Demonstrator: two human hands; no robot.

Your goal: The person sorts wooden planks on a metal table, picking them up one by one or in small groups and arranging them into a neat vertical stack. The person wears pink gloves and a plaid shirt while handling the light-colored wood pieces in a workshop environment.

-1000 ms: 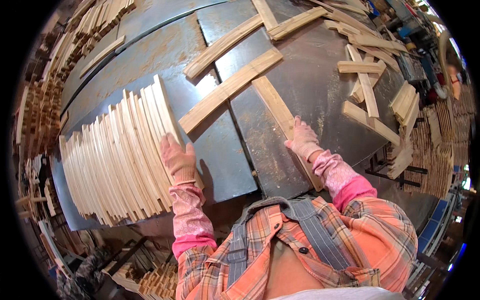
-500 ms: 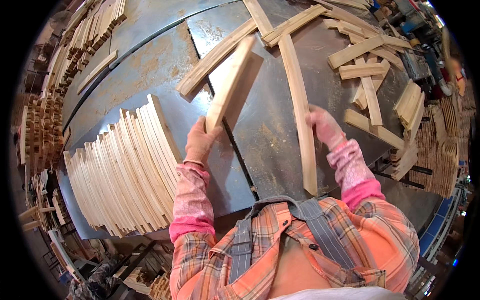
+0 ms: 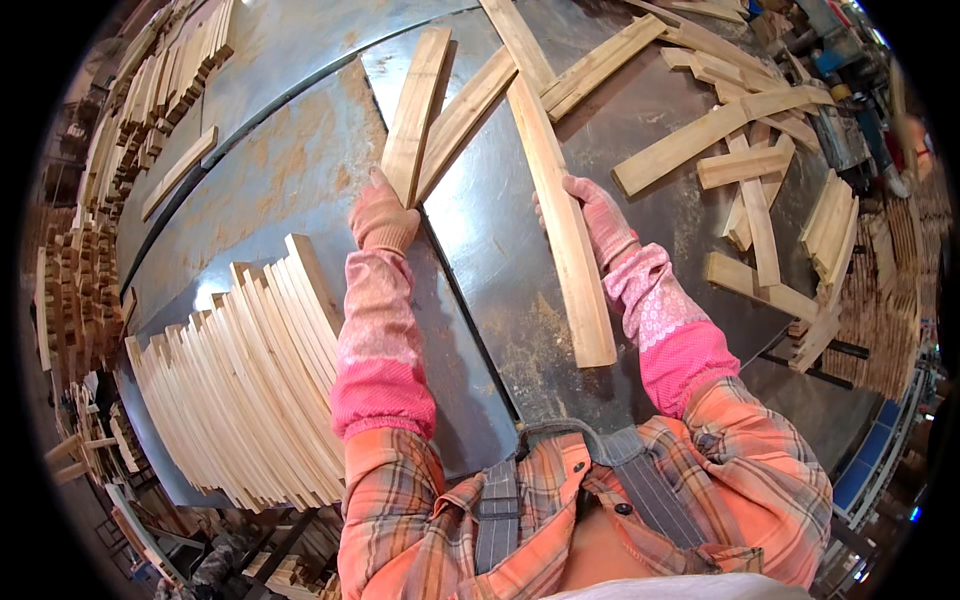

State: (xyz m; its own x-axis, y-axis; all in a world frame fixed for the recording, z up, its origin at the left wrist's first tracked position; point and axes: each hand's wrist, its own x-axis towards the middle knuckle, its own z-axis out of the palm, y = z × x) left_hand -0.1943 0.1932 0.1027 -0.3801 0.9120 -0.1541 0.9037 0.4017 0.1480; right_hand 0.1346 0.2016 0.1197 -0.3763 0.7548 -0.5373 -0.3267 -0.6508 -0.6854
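Observation:
My left hand (image 3: 383, 212) is closed around the near end of a wooden slat (image 3: 418, 110), with its fingers along the slat's left side. This slat points away over the metal table (image 3: 270, 190), beside another slat (image 3: 468, 120) slanting up to the right. My right hand (image 3: 600, 218) grips the right edge of a long pale slat (image 3: 562, 225), thumb near the edge and fingertips showing past its left side. To the left of my left arm stands a tight row of slats (image 3: 235, 385), side by side on the table.
Loose slats (image 3: 745, 180) lie crossed in a heap on the right. Further slats (image 3: 520, 40) (image 3: 605, 65) lie at the far side. Stacked wood (image 3: 180, 70) fills the far left, and more wood piles (image 3: 880, 300) stand beyond the right edge. A dark seam (image 3: 470, 310) crosses the table.
My left hand has moved away from me and left, swinging its slat leftward. My right hand has shifted up and left, bringing the long slat with it.

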